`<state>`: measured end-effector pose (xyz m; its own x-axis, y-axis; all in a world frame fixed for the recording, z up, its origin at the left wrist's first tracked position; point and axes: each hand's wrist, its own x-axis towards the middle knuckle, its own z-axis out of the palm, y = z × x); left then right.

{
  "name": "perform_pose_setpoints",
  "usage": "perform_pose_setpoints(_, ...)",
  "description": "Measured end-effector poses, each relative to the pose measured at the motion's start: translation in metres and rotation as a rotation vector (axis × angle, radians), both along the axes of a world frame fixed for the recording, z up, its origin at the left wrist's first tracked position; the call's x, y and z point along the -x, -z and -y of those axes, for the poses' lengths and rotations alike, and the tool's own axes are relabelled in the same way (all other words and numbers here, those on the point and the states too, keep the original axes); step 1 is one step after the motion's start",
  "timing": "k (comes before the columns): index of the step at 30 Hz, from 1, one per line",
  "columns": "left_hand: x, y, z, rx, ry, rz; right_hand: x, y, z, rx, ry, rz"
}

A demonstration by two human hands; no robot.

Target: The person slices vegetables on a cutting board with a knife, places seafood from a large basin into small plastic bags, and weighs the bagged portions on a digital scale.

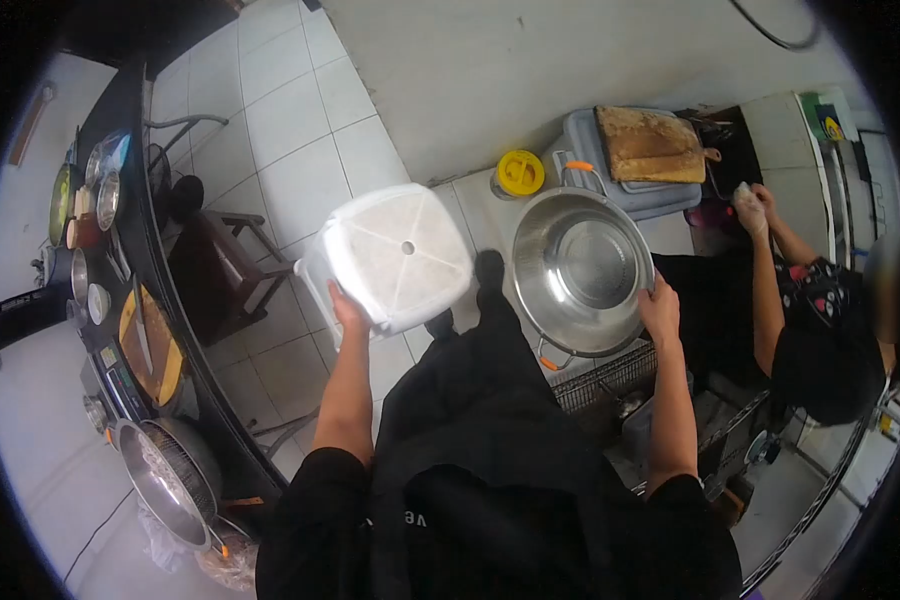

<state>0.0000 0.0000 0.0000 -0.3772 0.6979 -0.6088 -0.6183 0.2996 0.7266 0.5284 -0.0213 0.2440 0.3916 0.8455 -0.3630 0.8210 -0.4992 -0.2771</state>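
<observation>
My left hand [348, 308] grips the near edge of a white plastic stool [395, 255], its square seat with a small centre hole facing up. In my right hand [659, 310] is the rim of a large metal basin [582, 265] with orange-sleeved handles. The basin's inside faces me, and nothing shows in it. My fingers on both sides are partly hidden behind the rims they hold.
A co-worker [820, 330] is close on my right, hands together. Beyond the basin are a yellow-lidded tub [518, 174] and a wooden board [652, 145] on a grey plastic bin [582, 135]. On my left, a dark counter [195, 370] holds bowls and a knife on a cutting board [160, 360]; a brown stool [210, 270] stands beside it.
</observation>
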Motion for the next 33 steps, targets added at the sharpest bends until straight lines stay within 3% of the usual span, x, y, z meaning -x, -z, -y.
perform_pose_setpoints(2,-0.014,0.003,0.006,0.061,-0.013,0.131,-0.007,-0.003,0.009,-0.099,0.039,-0.069)
perform_pose_setpoints(7,-0.074,0.085,-0.046,0.099,0.013,0.350,-0.056,0.068,-0.060,-0.166,-0.008,-0.373)
perform_pose_setpoints(10,-0.098,0.114,-0.052,0.147,0.038,0.343,-0.051,0.117,-0.072,-0.048,0.129,-0.772)
perform_pose_setpoints(14,-0.149,0.122,-0.074,0.186,0.082,0.395,-0.033,0.193,-0.084,0.075,0.270,-0.900)
perform_pose_setpoints(15,-0.148,0.157,-0.074,0.108,0.102,0.520,-0.027,0.208,-0.086,0.120,0.327,-0.891)
perform_pose_setpoints(16,-0.155,0.161,-0.079,0.069,0.101,0.565,-0.028,0.235,-0.082,0.163,0.317,-0.905)
perform_pose_setpoints(18,-0.161,0.162,-0.086,0.037,0.087,0.606,-0.021,0.274,-0.072,0.108,0.396,-1.024)
perform_pose_setpoints(21,-0.154,0.153,-0.092,0.044,0.150,0.639,0.019,0.283,-0.075,0.067,0.553,-1.186)
perform_pose_setpoints(23,-0.141,0.150,-0.093,0.091,0.361,0.487,0.044,0.299,-0.068,0.100,0.740,-1.138)
perform_pose_setpoints(27,-0.118,0.197,-0.074,-0.108,0.360,0.282,0.099,0.317,-0.051,0.122,0.882,-1.279)
perform_pose_setpoints(29,-0.120,0.153,-0.083,0.139,0.174,0.421,0.120,0.316,-0.049,0.063,0.906,-1.444)
perform_pose_setpoints(31,-0.112,0.140,-0.073,0.069,0.063,0.585,0.128,0.316,-0.048,0.103,0.908,-1.441)
perform_pose_setpoints(33,-0.122,0.120,-0.067,0.161,0.086,0.507,0.135,0.321,-0.047,0.094,0.905,-1.442)
